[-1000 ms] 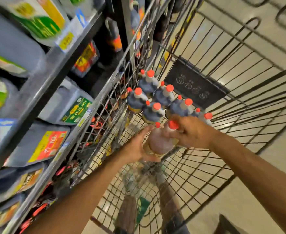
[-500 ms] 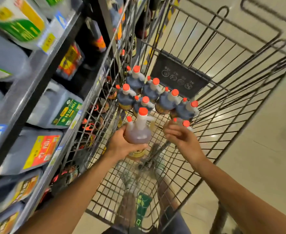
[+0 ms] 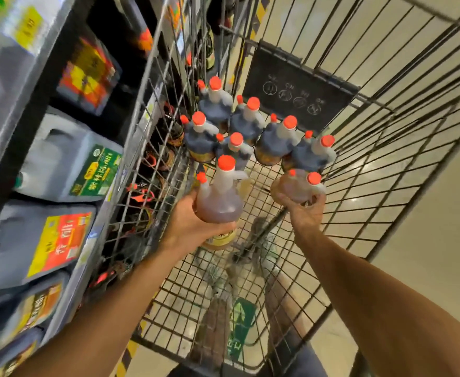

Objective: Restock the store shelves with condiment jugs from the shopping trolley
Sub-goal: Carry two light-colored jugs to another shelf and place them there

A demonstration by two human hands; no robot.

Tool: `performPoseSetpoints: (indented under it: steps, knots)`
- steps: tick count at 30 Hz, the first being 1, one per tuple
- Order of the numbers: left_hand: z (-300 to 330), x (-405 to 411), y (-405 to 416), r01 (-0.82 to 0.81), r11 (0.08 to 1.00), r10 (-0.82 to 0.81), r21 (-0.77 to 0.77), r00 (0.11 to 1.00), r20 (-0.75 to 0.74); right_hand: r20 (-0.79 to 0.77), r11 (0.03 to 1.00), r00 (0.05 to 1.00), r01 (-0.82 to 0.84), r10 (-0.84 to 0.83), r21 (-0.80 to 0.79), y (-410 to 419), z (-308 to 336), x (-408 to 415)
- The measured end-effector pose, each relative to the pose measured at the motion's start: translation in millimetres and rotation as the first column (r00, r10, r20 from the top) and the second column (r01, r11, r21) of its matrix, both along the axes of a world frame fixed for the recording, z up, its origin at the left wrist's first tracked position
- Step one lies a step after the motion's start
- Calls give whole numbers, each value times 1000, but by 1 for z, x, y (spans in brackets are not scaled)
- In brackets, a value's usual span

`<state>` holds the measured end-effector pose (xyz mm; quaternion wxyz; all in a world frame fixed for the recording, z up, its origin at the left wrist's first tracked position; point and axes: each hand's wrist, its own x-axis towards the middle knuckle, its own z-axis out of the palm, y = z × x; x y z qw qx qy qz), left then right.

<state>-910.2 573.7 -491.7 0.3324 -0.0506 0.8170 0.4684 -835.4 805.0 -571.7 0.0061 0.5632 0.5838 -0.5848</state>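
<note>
head view: the left hand grips an amber jug round its body, lifted clear above the trolley floor. the right hand curls under a second amber jug, which sits just beside the dark jugs at the far end of the basket. about six dark jugs stand there untouched (orange caps all on). the shelves at the left hold large blurred containers. judging by this, restocking is midway at best: two jugs are in hand and none of them is shelved yet.
</note>
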Motion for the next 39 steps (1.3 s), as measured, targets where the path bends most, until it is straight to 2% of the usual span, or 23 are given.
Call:
performPoseSetpoints:
  steps: [1,4,5,10,13,15,16,17,20,22,25,27,29,32,35,39]
  knots:
    - [-3,1,-2,-6,1000,6,0,1000,4,11,1000,1000,-9,8,22,-3,-3,-3]
    - [-11,3,-9,-46,999,46,-10,999,22,-56,985,991,130,-124,116,-7,-21,-8]
    - [-12,4,-11,-46,999,47,-14,999,25,-53,979,991,129,-122,155,-8,-23,-9]
    - [-16,3,-23,-59,998,60,-9,997,47,-82,974,987,153,-140,170,-11,-37,-4]
    - [-18,3,-30,-99,995,97,11,992,83,61,958,992,-126,115,258,-5,-36,-7]
    - [-17,3,-32,-131,991,128,31,989,78,124,934,977,-201,171,296,-2,-33,-7]
    - [-16,4,-33,-147,988,143,43,987,76,109,956,991,-107,80,272,-1,-33,-6]
    - [-14,6,-34,-170,984,166,59,983,75,91,951,994,-92,67,296,-2,-30,-5]
    - [-5,11,-41,-211,976,209,53,977,51,127,928,975,-211,180,307,-11,-9,-6]
    - [6,15,-46,-236,970,233,57,971,48,63,945,971,-238,229,225,-18,4,-4]
    - [33,17,-54,-267,962,265,48,963,48,-7,897,909,-411,418,160,-29,39,-3]
    - [56,19,-59,-286,957,284,53,958,40,-81,847,858,-480,508,227,-38,75,0]
    - [81,22,-65,-319,946,319,52,948,14,-134,859,863,-446,487,249,-51,106,-2]
    - [129,25,-76,-350,935,351,63,936,-9,-223,826,799,-508,558,246,-66,173,-5]
    - [181,33,-87,-360,920,369,156,929,-35,-273,774,725,-574,632,266,-72,232,-4]
    - [244,47,-97,-368,888,397,275,916,-56,-309,747,680,-607,665,273,-77,306,3]
